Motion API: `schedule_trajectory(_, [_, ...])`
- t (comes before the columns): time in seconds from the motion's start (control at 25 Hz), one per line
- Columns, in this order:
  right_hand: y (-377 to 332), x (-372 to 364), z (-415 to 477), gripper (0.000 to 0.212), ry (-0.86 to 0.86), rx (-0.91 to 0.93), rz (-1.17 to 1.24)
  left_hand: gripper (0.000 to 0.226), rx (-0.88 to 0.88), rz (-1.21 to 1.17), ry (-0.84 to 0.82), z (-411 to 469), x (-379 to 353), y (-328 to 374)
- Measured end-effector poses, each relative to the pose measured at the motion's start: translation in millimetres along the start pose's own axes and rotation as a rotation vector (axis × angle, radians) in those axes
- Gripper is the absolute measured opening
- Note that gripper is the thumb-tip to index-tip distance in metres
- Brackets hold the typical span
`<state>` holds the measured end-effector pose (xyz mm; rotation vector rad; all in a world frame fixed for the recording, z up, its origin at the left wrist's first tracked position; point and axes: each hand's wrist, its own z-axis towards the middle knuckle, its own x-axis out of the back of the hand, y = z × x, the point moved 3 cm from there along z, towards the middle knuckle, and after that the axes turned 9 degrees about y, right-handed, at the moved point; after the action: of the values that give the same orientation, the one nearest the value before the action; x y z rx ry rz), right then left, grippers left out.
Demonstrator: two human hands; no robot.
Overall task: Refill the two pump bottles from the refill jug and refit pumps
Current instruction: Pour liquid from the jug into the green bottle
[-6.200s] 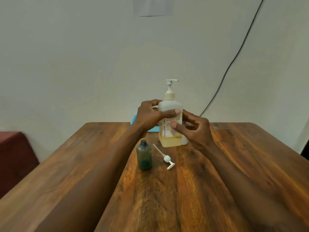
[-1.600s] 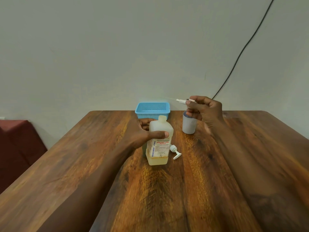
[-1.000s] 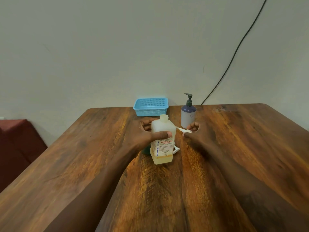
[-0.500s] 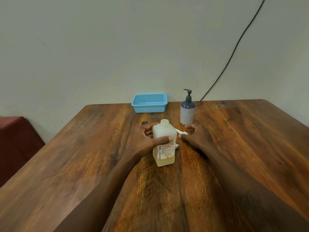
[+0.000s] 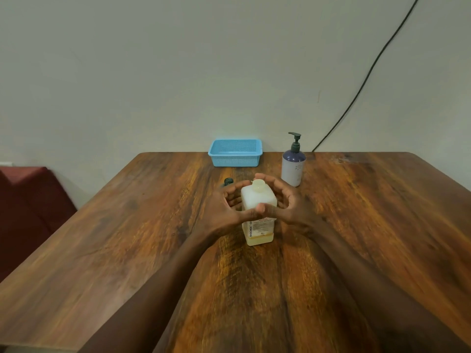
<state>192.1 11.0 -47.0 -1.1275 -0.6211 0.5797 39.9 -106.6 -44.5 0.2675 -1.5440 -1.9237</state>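
A white translucent refill jug (image 5: 258, 200) with an open neck and a little yellow liquid at its bottom stands mid-table. My left hand (image 5: 225, 212) grips its left side and my right hand (image 5: 290, 206) wraps its right side, thumbs meeting in front. Behind my left hand only the dark neck of the small green bottle (image 5: 228, 181) shows. A purple-and-white pump bottle (image 5: 293, 166) with its dark pump fitted stands behind to the right. The loose white pumps are hidden.
A light blue mesh basket (image 5: 235, 152) sits at the wooden table's (image 5: 382, 212) far edge against the wall. A black cable (image 5: 362, 87) runs up the wall at the right. A dark red seat (image 5: 30, 200) is left of the table.
My right hand set down the white pump it had pulled from the jug and has come onto the jug's right side. My left hand has stayed on the jug throughout.
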Motion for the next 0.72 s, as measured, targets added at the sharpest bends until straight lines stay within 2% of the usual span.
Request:
schedule_trajectory(0.08, [6.0, -1.6, -0.6, 0.094, -0.012, -0.040, -0.039, 0.078, -0.010, -0.020, 0.037, -5.5, 10.1, -3.7])
schedule_trajectory(0.16, [9.4, -1.1, 0.1, 0.104, -0.037, -0.079, -0.057, 0.071, 0.001, -0.069, 0.128, -11.4, 26.2, -8.7])
schedule_trajectory(0.28, [12.4, -4.2, 0.7, 0.097, -0.020, -0.155, -0.062, 0.045, -0.009, -0.049, 0.355, -9.0, 48.1, -16.0])
schedule_trajectory(0.32, [14.8, -6.7, 0.9, 0.094, -0.007, -0.178, -0.048, 0.047, 0.002, -0.026, 0.380, -3.4, 52.2, -18.9])
schedule_trajectory(0.36, [17.2, -9.8, 1.5, 0.094, 0.003, -0.200, -0.031, 0.055, 0.023, 0.012, 0.351, 3.8, 53.7, -23.5])
schedule_trajectory(0.48, [23.4, -14.1, 3.9, 0.095, 0.009, -0.220, 0.005, 0.080, 0.105, 0.102, 0.126, 24.9, 45.6, -40.2])
schedule_trajectory(0.6, [20.8, -16.3, 3.0, 0.090, 0.032, -0.179, -0.036, 0.083, 0.108, 0.138, 0.016, 36.7, 35.9, -50.5])
schedule_trajectory(0.72, [10.6, -22.5, -1.9, 0.083, 0.191, -0.076, -0.141, 0.084, 0.063, 0.179, 0.029, 38.3, 31.9, -52.6])
